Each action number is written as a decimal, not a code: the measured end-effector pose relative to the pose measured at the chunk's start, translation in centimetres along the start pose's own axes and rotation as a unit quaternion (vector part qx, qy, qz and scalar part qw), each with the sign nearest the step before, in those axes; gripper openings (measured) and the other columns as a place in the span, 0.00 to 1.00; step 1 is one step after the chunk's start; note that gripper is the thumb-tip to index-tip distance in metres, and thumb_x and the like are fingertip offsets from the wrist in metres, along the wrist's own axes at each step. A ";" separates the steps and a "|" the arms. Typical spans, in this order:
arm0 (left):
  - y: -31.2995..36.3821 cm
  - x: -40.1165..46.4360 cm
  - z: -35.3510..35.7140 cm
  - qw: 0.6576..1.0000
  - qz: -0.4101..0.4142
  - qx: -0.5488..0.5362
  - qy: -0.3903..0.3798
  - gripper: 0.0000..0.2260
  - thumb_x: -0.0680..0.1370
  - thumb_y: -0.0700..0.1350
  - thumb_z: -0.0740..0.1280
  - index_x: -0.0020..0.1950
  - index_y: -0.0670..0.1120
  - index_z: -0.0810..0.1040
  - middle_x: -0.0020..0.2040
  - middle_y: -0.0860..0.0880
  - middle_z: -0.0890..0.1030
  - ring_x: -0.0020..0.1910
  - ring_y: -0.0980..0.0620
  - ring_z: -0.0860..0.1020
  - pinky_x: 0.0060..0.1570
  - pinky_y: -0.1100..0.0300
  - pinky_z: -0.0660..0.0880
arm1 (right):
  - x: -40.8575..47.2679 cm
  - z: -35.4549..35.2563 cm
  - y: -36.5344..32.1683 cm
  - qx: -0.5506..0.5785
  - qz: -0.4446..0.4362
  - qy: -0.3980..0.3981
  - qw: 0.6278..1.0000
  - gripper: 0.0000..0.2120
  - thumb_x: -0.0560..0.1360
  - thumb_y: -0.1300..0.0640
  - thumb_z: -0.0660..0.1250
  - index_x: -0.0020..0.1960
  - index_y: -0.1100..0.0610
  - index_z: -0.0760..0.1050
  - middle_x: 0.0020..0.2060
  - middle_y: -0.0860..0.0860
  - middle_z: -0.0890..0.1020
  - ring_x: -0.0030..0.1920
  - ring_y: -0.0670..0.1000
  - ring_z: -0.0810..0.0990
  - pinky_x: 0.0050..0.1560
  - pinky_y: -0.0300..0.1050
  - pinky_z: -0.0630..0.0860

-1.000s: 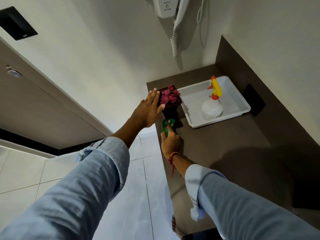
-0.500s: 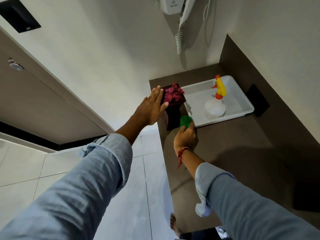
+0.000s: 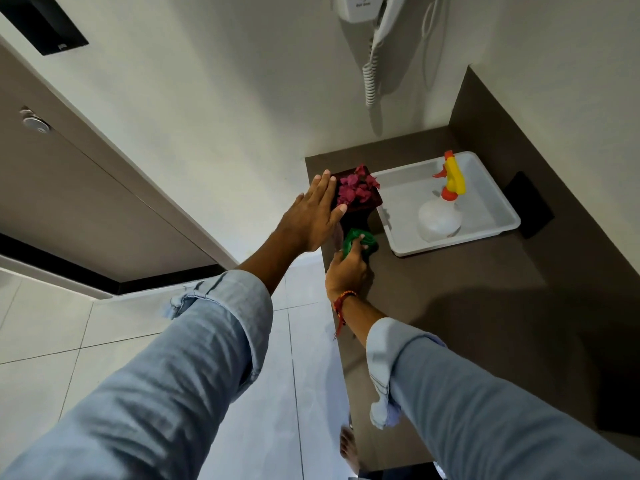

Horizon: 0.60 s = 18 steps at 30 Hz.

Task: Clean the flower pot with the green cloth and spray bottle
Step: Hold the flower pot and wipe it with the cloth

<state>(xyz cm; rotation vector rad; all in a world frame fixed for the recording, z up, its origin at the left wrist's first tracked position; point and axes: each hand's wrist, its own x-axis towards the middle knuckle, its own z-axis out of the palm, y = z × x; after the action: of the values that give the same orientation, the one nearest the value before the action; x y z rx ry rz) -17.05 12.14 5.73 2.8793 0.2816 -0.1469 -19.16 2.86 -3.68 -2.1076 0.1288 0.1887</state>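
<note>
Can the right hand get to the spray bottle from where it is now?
Probably yes. The right hand grips the green cloth beside the flower pot; the spray bottle stands unobstructed in the white tray, though the cloth occupies the hand.

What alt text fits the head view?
A person's right hand presses a green cloth against a dark flower pot while the left hand steadies it. A spray bottle stands in a white tray nearby.

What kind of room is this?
Probably a hotel bathroom or dressing nook: a wall-mounted hair dryer with a coiled cord, a dark counter in the corner, and pale floor tiles.
</note>
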 end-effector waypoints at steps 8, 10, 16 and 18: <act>0.0 0.1 -0.2 1.000 0.003 0.017 -0.006 0.32 0.83 0.59 0.44 0.81 0.43 0.45 0.82 0.43 0.45 0.82 0.45 0.45 0.78 0.43 0.54 | -0.8 -2.0 1.6 -0.003 -0.085 -0.124 0.989 0.18 0.80 0.58 0.63 0.69 0.61 0.73 0.61 0.62 0.82 0.61 0.62 0.80 0.63 0.55 0.77; 0.1 0.1 -0.3 1.000 0.007 0.029 -0.005 0.32 0.83 0.60 0.44 0.81 0.42 0.45 0.82 0.43 0.46 0.82 0.44 0.46 0.78 0.43 0.55 | -0.7 -3.4 1.6 -0.004 -0.133 -0.208 0.969 0.15 0.79 0.59 0.63 0.65 0.61 0.76 0.54 0.62 0.84 0.55 0.61 0.82 0.55 0.48 0.80; -0.1 0.0 -0.5 0.998 0.002 0.054 -0.014 0.32 0.83 0.60 0.44 0.81 0.44 0.45 0.82 0.44 0.45 0.82 0.46 0.46 0.77 0.42 0.54 | 0.6 -6.8 1.3 0.122 -0.032 -0.266 0.956 0.12 0.75 0.66 0.65 0.58 0.64 0.80 0.45 0.55 0.81 0.39 0.44 0.78 0.32 0.21 0.71; 0.0 -0.2 -0.7 0.999 0.001 0.052 -0.008 0.32 0.83 0.60 0.44 0.81 0.44 0.45 0.82 0.45 0.45 0.82 0.46 0.46 0.78 0.41 0.53 | 2.0 -9.0 1.6 0.184 0.033 -0.257 0.948 0.11 0.74 0.70 0.64 0.55 0.67 0.80 0.44 0.58 0.81 0.42 0.53 0.79 0.40 0.35 0.77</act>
<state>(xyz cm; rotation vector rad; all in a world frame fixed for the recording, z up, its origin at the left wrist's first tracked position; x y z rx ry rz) -17.21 12.31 6.44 2.9799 0.2746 -0.1908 -16.66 -5.70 -0.77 -1.6244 -0.0741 0.6934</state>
